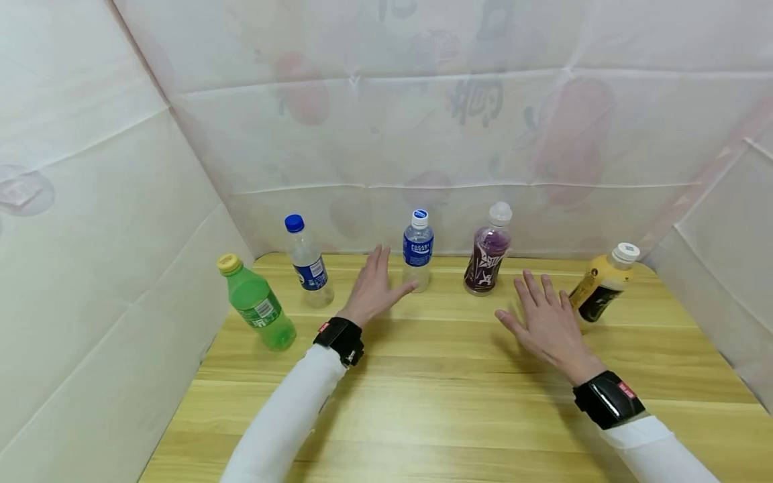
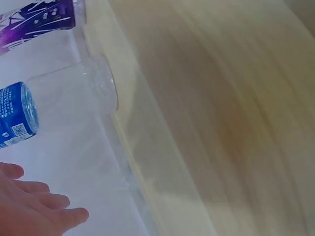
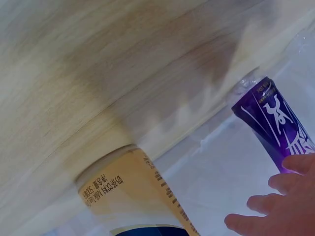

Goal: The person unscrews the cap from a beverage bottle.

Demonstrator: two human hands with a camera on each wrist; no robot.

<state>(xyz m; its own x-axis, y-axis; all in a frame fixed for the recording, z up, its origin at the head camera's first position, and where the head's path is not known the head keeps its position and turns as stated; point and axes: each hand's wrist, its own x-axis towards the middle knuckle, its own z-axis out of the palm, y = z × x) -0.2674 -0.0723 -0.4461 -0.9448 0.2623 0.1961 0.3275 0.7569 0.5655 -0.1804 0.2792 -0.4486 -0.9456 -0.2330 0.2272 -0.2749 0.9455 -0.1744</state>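
Observation:
My left hand [image 1: 372,290], fingers straight, hovers over the table just left of a clear bottle with a blue label and white cap [image 1: 418,249]. In the left wrist view its fingertips are apart from that bottle's blue label [image 2: 15,115]. My right hand [image 1: 548,327] is spread with straight fingers between a purple-labelled bottle [image 1: 485,258] and a yellow milk tea bottle [image 1: 596,285]. It covers part of the yellow bottle's lower side in the head view. The right wrist view shows a gap between the fingers and the milk tea bottle [image 3: 133,191]. Neither hand holds anything.
A green bottle with a yellow cap [image 1: 260,308] stands at the far left. Beside it is a clear bottle with a blue cap [image 1: 309,265]. The wooden table [image 1: 417,402] is bordered by white sheeting [image 1: 374,134] at the back and both sides.

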